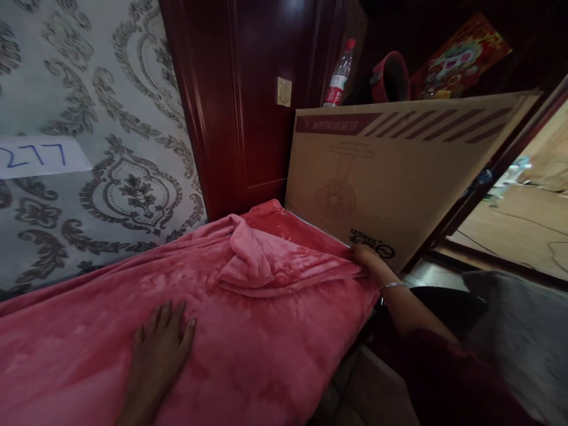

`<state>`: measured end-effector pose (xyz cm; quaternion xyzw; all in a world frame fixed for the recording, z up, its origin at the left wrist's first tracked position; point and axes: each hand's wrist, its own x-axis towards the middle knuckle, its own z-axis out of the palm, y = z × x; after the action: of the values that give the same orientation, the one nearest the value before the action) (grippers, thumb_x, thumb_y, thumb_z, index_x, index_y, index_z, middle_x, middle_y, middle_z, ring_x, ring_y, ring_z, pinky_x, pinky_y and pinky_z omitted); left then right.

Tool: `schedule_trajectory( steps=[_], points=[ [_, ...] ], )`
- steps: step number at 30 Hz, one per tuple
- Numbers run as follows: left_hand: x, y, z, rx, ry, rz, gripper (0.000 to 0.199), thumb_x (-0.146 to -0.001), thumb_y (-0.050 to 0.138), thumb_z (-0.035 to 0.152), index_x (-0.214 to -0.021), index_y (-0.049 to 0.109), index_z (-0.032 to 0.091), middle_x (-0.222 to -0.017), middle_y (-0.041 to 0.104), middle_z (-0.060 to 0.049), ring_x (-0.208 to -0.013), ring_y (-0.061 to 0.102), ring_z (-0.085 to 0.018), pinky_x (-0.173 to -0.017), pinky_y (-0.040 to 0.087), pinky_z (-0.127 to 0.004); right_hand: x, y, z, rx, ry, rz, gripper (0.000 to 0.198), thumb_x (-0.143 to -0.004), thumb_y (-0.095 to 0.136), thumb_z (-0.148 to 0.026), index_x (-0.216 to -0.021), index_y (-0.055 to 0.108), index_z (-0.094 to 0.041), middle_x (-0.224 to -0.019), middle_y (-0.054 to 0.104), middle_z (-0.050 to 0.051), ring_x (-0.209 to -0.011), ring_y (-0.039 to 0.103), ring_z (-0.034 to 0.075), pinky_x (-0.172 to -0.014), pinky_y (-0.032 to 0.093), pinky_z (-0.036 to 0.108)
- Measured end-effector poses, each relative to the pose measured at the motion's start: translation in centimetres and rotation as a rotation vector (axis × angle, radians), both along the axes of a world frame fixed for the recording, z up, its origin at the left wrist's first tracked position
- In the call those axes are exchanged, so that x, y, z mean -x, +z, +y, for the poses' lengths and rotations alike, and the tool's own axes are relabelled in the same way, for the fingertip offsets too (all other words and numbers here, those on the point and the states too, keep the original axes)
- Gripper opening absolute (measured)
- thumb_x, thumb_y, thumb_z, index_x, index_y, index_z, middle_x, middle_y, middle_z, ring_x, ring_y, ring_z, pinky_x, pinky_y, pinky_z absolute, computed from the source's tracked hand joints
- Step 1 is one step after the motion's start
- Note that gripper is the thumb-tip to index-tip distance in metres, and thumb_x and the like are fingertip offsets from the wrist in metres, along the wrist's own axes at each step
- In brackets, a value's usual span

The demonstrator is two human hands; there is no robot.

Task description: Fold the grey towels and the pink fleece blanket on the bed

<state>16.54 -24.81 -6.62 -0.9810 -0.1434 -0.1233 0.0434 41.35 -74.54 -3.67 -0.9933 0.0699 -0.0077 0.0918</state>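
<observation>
A pink plush blanket (pixel 213 355) is spread over a bed-like surface along the wall. Near its far end a loose part is folded over into a crumpled flap (pixel 248 257). My left hand (pixel 162 343) lies flat on the blanket at the lower left, fingers spread, holding nothing. My right hand (pixel 366 257) reaches out to the far right corner and is closed on the blanket's edge there, its fingertips partly hidden. A thin bracelet (pixel 393 285) circles my right wrist.
A large cardboard box (pixel 350 171) stands just beyond the far end. Behind it are a bottle with a red cap (pixel 339 77) and a red printed packet (pixel 464 56). A dark red door panel (pixel 248 106) and patterned wall (pixel 102 118) border the left. Grey fabric (pixel 523 331) lies at right.
</observation>
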Motion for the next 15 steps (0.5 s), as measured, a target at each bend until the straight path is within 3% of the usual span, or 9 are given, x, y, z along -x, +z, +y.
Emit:
schedule_trajectory(
  steps=[2,4,8,10,13,15],
  points=[
    [0.0,0.3,-0.2,0.013,0.0,0.013,0.057,-0.098,0.028,0.032,-0.145,0.052,0.009,-0.151,0.048,-0.021,-0.141,0.04,-0.036,-0.11,0.034,-0.057,1.6,1.0,1.1,0.02,-0.043,-0.058,0.032,-0.091,0.05,-0.018,-0.107,0.076,-0.01,-0.105,0.073,0.023,-0.103,0.07,0.03,-0.088,0.053,0.038],
    [0.1,0.7,-0.5,0.02,0.009,0.032,0.057,-0.099,0.027,0.032,-0.146,0.051,0.009,-0.152,0.047,-0.02,-0.142,0.04,-0.036,-0.111,0.034,-0.057,3.3,1.6,3.9,0.013,0.017,-0.128,0.041,-0.095,0.042,-0.018,-0.121,0.071,-0.011,-0.118,0.07,0.022,-0.112,0.066,0.029,-0.095,0.05,0.037],
    [0.3,1.1,-0.9,0.034,0.022,0.056,0.055,-0.101,0.028,0.033,-0.146,0.05,0.01,-0.153,0.046,-0.019,-0.143,0.039,-0.035,-0.112,0.033,-0.056,7.8,1.3,12.5,-0.084,0.421,-0.178,0.046,-0.096,0.047,-0.032,-0.14,0.059,-0.029,-0.138,0.063,0.003,-0.124,0.059,0.02,-0.103,0.044,0.027],
    [0.4,1.0,-0.8,0.028,0.017,0.05,0.055,-0.101,0.029,0.033,-0.146,0.05,0.01,-0.153,0.046,-0.019,-0.143,0.039,-0.035,-0.112,0.033,-0.056,10.2,0.6,16.8,-0.14,0.654,-0.171,0.062,-0.092,0.055,-0.042,-0.153,0.044,-0.032,-0.145,0.056,0.001,-0.124,0.059,0.022,-0.104,0.046,0.029],
    [0.4,0.7,-0.6,0.012,0.011,0.039,0.055,-0.101,0.03,0.033,-0.146,0.051,0.01,-0.153,0.047,-0.02,-0.142,0.04,-0.036,-0.111,0.033,-0.055,12.8,-0.5,21.8,-0.14,0.722,-0.147,0.09,-0.083,0.065,-0.046,-0.161,0.019,-0.039,-0.15,0.051,0.0,-0.115,0.065,0.024,-0.098,0.05,0.033],
    [0.4,0.5,-0.5,0.005,0.012,0.034,0.055,-0.1,0.031,0.033,-0.145,0.052,0.01,-0.152,0.047,-0.02,-0.142,0.041,-0.036,-0.111,0.034,-0.055,13.3,-1.1,24.0,-0.158,0.727,-0.119,0.089,-0.081,0.065,-0.041,-0.159,0.022,-0.045,-0.144,0.057,-0.003,-0.112,0.066,0.024,-0.096,0.05,0.034]
  ],
)
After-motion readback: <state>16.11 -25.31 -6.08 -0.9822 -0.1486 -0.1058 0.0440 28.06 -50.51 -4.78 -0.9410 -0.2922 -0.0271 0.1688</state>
